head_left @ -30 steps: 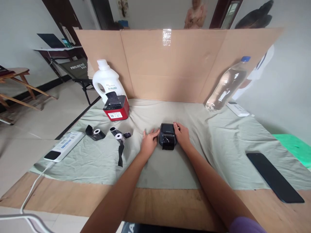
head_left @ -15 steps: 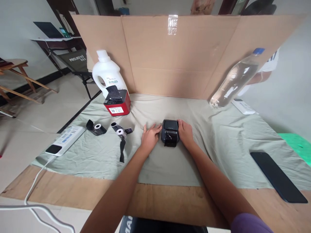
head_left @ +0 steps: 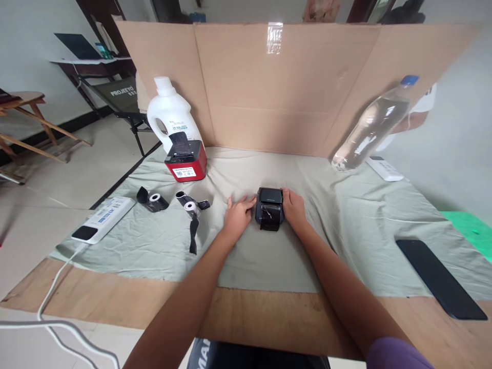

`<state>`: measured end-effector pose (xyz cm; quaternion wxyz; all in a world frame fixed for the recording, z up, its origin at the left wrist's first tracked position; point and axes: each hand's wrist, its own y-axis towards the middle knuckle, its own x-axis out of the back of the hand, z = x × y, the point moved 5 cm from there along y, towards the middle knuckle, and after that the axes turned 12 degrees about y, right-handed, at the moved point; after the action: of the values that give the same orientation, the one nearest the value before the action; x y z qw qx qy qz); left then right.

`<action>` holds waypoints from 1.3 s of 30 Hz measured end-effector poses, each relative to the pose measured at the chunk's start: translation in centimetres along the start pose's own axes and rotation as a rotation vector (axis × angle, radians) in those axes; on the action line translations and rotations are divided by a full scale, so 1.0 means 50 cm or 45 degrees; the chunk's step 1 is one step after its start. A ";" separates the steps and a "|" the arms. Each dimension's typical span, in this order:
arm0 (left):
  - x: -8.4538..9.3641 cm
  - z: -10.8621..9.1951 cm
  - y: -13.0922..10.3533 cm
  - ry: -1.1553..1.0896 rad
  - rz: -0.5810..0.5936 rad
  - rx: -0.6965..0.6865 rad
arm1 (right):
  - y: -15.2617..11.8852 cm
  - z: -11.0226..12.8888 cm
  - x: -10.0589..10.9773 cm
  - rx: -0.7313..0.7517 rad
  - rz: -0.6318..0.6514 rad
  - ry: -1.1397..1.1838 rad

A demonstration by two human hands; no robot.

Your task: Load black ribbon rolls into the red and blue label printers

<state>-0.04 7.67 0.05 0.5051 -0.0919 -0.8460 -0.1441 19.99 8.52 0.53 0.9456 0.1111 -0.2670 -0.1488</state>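
Observation:
A small black portable receipt printer (head_left: pixel 270 196) sits on the cloth in front of me, with a strip of glossy black paper (head_left: pixel 270 217) over its front part. My right hand (head_left: pixel 293 207) grips its right side; some of those fingers are hidden behind it. On the left, my left hand (head_left: pixel 239 215) rests on the cloth with its fingers apart, the nearest fingertip at or close to the printer's left edge. Whether that fingertip touches cannot be made out. Several small paper rolls with black paper, among them one roll (head_left: pixel 189 206) with a loose tail, lie farther left.
At the back left, a red label printer (head_left: pixel 187 161) stands before a white detergent bottle (head_left: pixel 169 113). A clear water bottle (head_left: pixel 371 128) leans at the back right against a cardboard screen (head_left: pixel 265 87). A white power bank (head_left: pixel 103 219) with a cable and a black phone (head_left: pixel 440 277) lie at the sides.
Both hands and the black printer keep their places on the cloth. Only the camera view has shifted very slightly.

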 end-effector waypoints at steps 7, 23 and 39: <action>-0.007 0.010 0.003 -0.123 -0.040 0.003 | 0.009 -0.025 -0.002 -0.094 0.134 0.451; -0.007 0.020 0.009 -0.178 -0.024 0.027 | 0.053 -0.009 0.008 -0.126 -0.092 0.122; 0.003 0.007 0.001 -0.202 -0.083 0.047 | 0.121 0.013 -0.020 0.003 0.480 0.021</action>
<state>-0.38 7.83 0.05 0.4332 -0.0662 -0.8883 -0.1372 20.18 14.42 2.38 0.9588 0.0614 -0.2755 0.0322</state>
